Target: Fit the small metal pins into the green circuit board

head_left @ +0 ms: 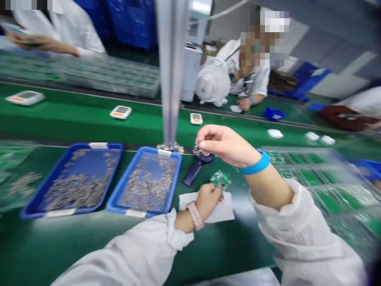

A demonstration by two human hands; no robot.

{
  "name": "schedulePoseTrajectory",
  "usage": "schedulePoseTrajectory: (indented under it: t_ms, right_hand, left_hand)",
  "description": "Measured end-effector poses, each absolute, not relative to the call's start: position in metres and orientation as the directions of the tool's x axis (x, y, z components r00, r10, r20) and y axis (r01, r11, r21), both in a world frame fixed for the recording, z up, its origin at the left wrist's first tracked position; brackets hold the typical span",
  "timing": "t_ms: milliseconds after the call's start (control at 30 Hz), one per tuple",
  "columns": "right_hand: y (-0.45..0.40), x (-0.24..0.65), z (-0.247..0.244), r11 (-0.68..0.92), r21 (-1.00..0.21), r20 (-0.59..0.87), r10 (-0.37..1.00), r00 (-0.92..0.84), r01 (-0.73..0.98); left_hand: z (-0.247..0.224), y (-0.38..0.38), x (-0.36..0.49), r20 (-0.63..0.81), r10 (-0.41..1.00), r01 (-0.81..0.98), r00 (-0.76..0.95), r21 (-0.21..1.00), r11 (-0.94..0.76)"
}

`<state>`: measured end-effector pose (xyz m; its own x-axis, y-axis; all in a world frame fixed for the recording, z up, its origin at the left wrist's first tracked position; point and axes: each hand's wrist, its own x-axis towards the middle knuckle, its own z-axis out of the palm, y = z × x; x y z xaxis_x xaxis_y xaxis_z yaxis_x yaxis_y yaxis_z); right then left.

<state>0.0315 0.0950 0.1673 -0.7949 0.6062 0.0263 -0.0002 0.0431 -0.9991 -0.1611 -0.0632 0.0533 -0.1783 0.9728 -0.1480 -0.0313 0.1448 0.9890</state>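
Left hand (208, 200) clenched on a green circuit board (220, 178), board corner jutting past the fingers! Right hand (224, 145) pinched on a small silver part (198, 150), directly above a dark blue handled tool (193, 171). Just left, the rim of a blue tray (175, 178), heaped with tiny metal pieces (149, 182): tight gap there! Under the left hand, a white paper sheet (226, 210). Farther right, clear trays of boards (321, 186), hemming that side; toward the near edge, a strip of green bench mat (89, 238), room for the forearms.
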Motion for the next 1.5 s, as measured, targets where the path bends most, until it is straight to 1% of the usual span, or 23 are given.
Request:
schedulePoseTrajectory:
  t_ms: [33, 67, 133, 200, 267, 300, 367, 433, 467, 533, 567, 600, 667, 733, 833, 900, 933, 1033, 1067, 1167, 1300, 1367, 1500]
  right_hand:
    - [0.094, 0.062, 0.162, 0.060, -0.998, 0.033, 0.690, -0.723, 0.011]
    - [0.093, 0.090, 0.152, 0.067, -0.998, 0.037, 0.764, -0.645, 0.022]
    - [0.090, 0.139, 0.126, 0.079, -0.996, 0.047, 0.873, -0.485, 0.047]
    - [0.088, 0.174, 0.094, 0.052, -0.995, 0.013, 0.920, -0.392, 0.090]
    - [0.088, 0.196, 0.065, 0.035, -0.988, -0.014, 0.950, -0.311, 0.150]
    - [0.087, 0.203, 0.053, 0.022, -0.983, -0.033, 0.953, -0.301, 0.180]
    - [0.085, 0.212, 0.036, 0.001, -0.966, -0.090, 0.935, -0.343, 0.257]
    - [0.082, 0.215, 0.027, 0.040, -0.911, -0.152, 0.892, -0.425, 0.410]
    - [0.080, 0.216, 0.025, 0.097, -0.855, -0.169, 0.877, -0.450, 0.510]
    - [0.076, 0.217, 0.023, 0.241, -0.695, -0.151, 0.872, -0.466, 0.678]
    - [0.074, 0.217, 0.023, 0.303, -0.621, -0.120, 0.875, -0.469, 0.723]
    - [0.073, 0.218, 0.024, 0.345, -0.574, -0.082, 0.878, -0.472, 0.743]
    - [0.071, 0.219, 0.027, 0.385, -0.556, 0.001, 0.887, -0.462, 0.737]
    - [0.069, 0.222, 0.032, 0.379, -0.589, 0.056, 0.900, -0.432, 0.714]
    - [0.065, 0.225, 0.040, 0.347, -0.658, 0.098, 0.919, -0.381, 0.668]
    - [0.063, 0.227, 0.044, 0.327, -0.681, 0.105, 0.929, -0.355, 0.655]
    - [0.061, 0.228, 0.044, 0.319, -0.671, 0.082, 0.929, -0.360, 0.670]
    - [0.058, 0.231, 0.043, 0.305, -0.587, -0.087, 0.897, -0.433, 0.750]
    - [0.056, 0.231, 0.041, 0.299, -0.570, -0.111, 0.895, -0.432, 0.766]
    - [0.054, 0.232, 0.040, 0.259, -0.581, -0.085, 0.924, -0.374, 0.772]
    - [0.053, 0.231, 0.040, 0.263, -0.580, -0.131, 0.904, -0.407, 0.771]
    - [0.053, 0.230, 0.041, 0.241, -0.590, -0.131, 0.913, -0.386, 0.770]
    - [0.053, 0.229, 0.041, 0.201, -0.572, -0.254, 0.879, -0.404, 0.796]
  left_hand:
    - [0.041, -0.046, -0.116, -0.192, 0.974, -0.112, -0.122, 0.978, 0.179]
    - [0.028, -0.034, -0.076, -0.211, 0.973, -0.152, -0.093, 0.969, 0.195]
    - [0.008, -0.018, -0.018, -0.243, 0.967, -0.222, -0.080, 0.950, 0.220]
    - [-0.005, -0.011, 0.008, -0.285, 0.952, -0.304, -0.110, 0.922, 0.241]
    - [-0.011, -0.010, 0.012, -0.322, 0.937, -0.369, -0.134, 0.894, 0.254]
    - [-0.012, -0.010, 0.010, -0.336, 0.932, -0.392, -0.138, 0.882, 0.260]
    - [-0.011, -0.011, 0.004, -0.361, 0.922, -0.422, -0.141, 0.864, 0.274]
    - [-0.009, -0.012, 0.002, -0.383, 0.913, -0.445, -0.142, 0.848, 0.287]
    - [-0.008, -0.012, 0.002, -0.393, 0.908, -0.458, -0.142, 0.840, 0.292]
    - [-0.007, -0.013, 0.002, -0.414, 0.900, -0.484, -0.135, 0.821, 0.304]
    - [-0.007, -0.013, 0.003, -0.423, 0.897, -0.495, -0.130, 0.811, 0.311]
    - [-0.008, -0.013, 0.003, -0.430, 0.894, -0.502, -0.126, 0.805, 0.316]
    - [-0.009, -0.015, 0.002, -0.438, 0.891, -0.506, -0.119, 0.799, 0.325]
    - [-0.009, -0.015, 0.001, -0.440, 0.890, -0.500, -0.118, 0.801, 0.329]
    - [-0.009, -0.016, 0.000, -0.444, 0.889, -0.480, -0.111, 0.807, 0.343]
    - [-0.008, -0.015, 0.000, -0.448, 0.888, -0.468, -0.106, 0.810, 0.353]
    - [-0.007, -0.015, 0.000, -0.451, 0.886, -0.463, -0.103, 0.810, 0.359]
    - [-0.004, -0.015, 0.000, -0.471, 0.876, -0.448, -0.108, 0.809, 0.380]
    - [-0.004, -0.015, 0.000, -0.475, 0.873, -0.443, -0.111, 0.810, 0.384]
    - [-0.004, -0.016, 0.000, -0.473, 0.873, -0.429, -0.118, 0.817, 0.384]
    - [-0.004, -0.016, 0.000, -0.475, 0.873, -0.419, -0.116, 0.820, 0.390]
    - [-0.004, -0.016, 0.000, -0.479, 0.870, -0.420, -0.118, 0.818, 0.393]
    - [-0.002, -0.015, 0.000, -0.484, 0.869, -0.429, -0.103, 0.810, 0.400]
